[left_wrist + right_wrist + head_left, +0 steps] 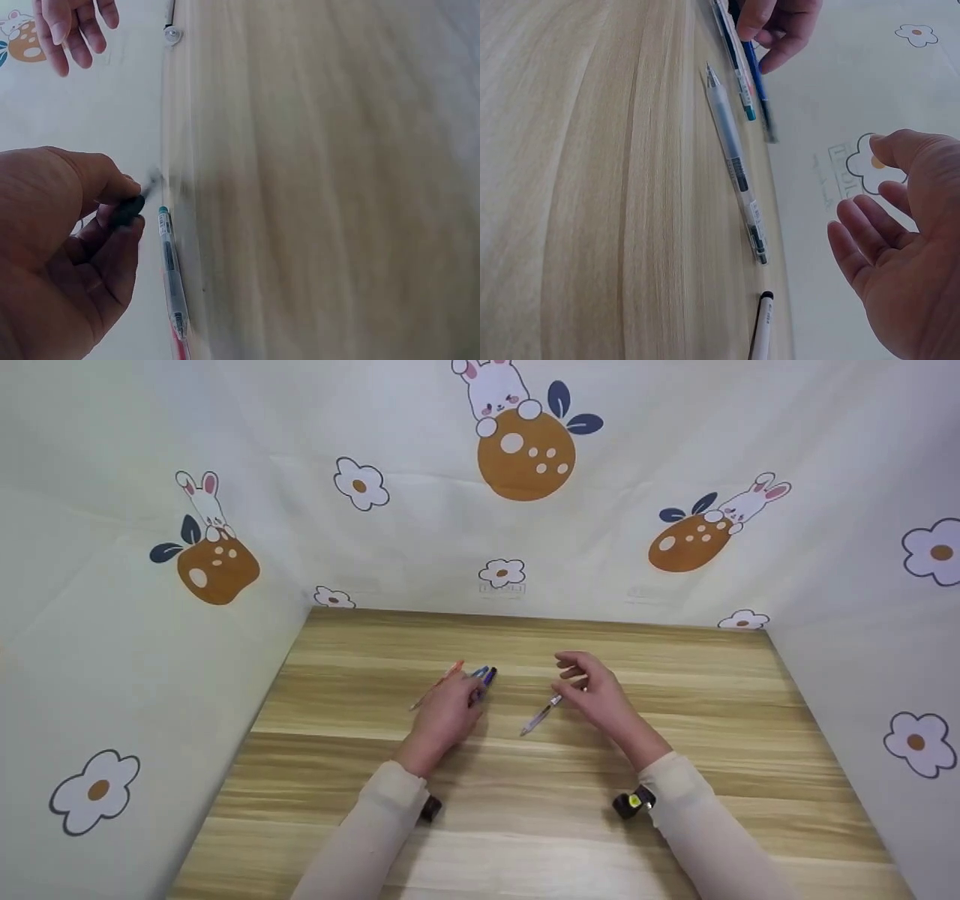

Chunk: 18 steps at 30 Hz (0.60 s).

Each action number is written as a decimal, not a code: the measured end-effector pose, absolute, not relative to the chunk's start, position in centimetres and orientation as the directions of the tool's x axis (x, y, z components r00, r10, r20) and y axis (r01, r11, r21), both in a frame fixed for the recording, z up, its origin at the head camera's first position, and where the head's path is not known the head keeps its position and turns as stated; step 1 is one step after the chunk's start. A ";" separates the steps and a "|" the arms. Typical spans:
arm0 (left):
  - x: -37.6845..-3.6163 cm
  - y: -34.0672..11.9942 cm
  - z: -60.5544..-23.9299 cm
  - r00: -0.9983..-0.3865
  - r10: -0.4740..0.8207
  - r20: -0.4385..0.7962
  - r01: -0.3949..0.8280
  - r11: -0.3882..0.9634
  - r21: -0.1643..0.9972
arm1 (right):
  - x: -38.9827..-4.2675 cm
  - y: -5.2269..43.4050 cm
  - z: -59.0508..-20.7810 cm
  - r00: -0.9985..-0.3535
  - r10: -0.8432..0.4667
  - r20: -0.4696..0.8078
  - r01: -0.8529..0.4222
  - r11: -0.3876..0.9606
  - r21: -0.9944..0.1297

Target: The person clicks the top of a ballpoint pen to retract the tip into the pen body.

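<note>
My left hand [448, 712] pinches a blue pen [754, 71] between thumb and fingers; in the left wrist view its dark end [127, 212] is blurred. Beside that hand a clear pen with a teal end [172, 274] lies on the table, and past it an orange-red pen [456, 668]. My right hand [596, 690] hovers with loosely bent fingers and grips nothing. Nearest to it lies a clear pen with a pointed tip [727, 135], partly covered by the hand in the head view. A white pen with a black end [762, 326] shows only in the right wrist view, cut off by the frame edge.
The pens lie on a wood-grain table [525, 817]. Pale cloth [420, 540] printed with rabbits, oranges and flowers stands behind it and on both sides. A small black device [634, 802] sits at the right wrist, another [430, 808] at the left.
</note>
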<state>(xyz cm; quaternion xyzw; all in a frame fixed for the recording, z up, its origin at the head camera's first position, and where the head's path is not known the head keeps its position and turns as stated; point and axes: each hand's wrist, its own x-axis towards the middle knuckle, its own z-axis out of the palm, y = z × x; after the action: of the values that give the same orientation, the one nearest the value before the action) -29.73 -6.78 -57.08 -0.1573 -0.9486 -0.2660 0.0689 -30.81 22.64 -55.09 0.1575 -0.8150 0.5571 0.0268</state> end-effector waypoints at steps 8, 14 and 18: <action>-29.8 -6.7 -56.8 -0.940 0.280 0.193 0.339 0.810 0.477 | -30.8 22.7 -55.1 -0.947 -0.232 0.221 -0.291 0.327 -0.899; -29.9 -6.6 -56.9 -0.946 0.269 0.183 0.324 0.819 0.474 | -30.9 22.6 -55.1 -0.946 -0.230 0.228 -0.294 0.317 -0.902; -29.9 -6.7 -57.1 -0.948 0.266 0.175 0.318 0.828 0.463 | -30.8 22.6 -55.0 -0.948 -0.231 0.217 -0.285 0.320 -0.904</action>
<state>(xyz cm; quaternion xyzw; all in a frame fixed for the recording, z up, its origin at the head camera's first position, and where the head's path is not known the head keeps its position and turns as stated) -29.94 -6.72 -57.07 -0.1531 -0.9545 -0.2506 0.0516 -30.75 22.56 -54.96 0.1589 -0.8121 0.5610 0.0239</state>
